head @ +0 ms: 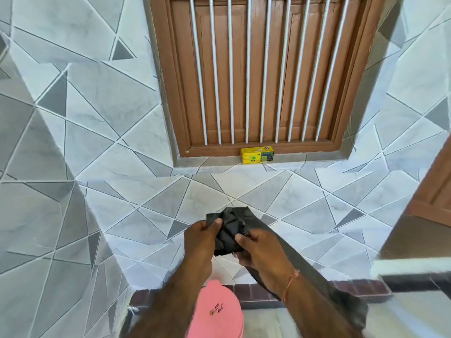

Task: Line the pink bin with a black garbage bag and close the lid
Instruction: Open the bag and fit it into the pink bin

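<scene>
black garbage bag (230, 228), thin, soft, light film, likely slippery, bunched at chest height above pink bin (216, 311). left hand (200, 236) and right hand (258, 250) both pinching it; best rubbed apart at the open edge.

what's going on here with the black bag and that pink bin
A person is holding a crumpled black garbage bag in front of a tiled wall, gripping it with both the left hand and the right hand, apparently working it open. A strip of the bag trails down past the right forearm. The pink bin stands below the arms with its lid down, not yet lined. A yellow box sits on the sill of the barred window.
</scene>
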The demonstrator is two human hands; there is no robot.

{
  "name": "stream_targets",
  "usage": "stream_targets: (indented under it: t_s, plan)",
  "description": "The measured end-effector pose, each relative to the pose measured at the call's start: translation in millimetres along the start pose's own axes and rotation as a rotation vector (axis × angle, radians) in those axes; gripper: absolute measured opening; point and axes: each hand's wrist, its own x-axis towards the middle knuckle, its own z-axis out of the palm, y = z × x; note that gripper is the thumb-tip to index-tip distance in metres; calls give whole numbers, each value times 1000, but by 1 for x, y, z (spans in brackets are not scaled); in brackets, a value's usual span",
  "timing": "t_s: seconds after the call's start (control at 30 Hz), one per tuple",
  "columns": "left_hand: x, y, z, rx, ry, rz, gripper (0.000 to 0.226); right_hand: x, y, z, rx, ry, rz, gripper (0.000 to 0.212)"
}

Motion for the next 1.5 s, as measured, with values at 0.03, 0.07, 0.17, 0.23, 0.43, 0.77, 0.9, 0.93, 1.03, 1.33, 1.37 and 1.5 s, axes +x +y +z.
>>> stream_targets:
  t_s: [0.03,0.07,0.17,0.23,0.43,0.77,0.9,0.93,1.03,1.33,1.37,1.5]
  plan:
    - [-4,-4,-5,-36,-14,-45,9,-8,0,4,-7,70,14,16]
    - [-5,-9,-10,-62,-25,-93,7,-13,-1,5,-11,128,25,18]
    - [-14,-22,-18,83,-34,-109,7,-27,-6,2,-23,213,27,24]
    - [-28,-19,-20,331,85,163,17,-32,-11,1,-102,256,1,31]
    - [-75,13,-20,682,-364,570,69,-33,-26,-5,-306,277,-106,44]
    - [-80,15,9,6,-185,233,14,-53,-37,-38,-51,-68,-129,37]
    - [-82,13,12,-35,-211,171,24,-56,-33,-47,26,-197,-177,21]
    - [-83,12,13,1,-231,171,30,-56,-34,-49,72,-233,-161,23]
    - [-86,12,15,180,-237,234,32,-53,-37,-49,184,-194,-117,14]
    - [-94,14,22,367,-196,442,27,-46,-35,-45,78,3,-125,20]
    - [-93,14,23,371,-170,451,23,-46,-35,-45,88,1,-130,21]
    - [-87,12,24,333,-35,459,17,-45,-34,-42,100,41,-136,21]
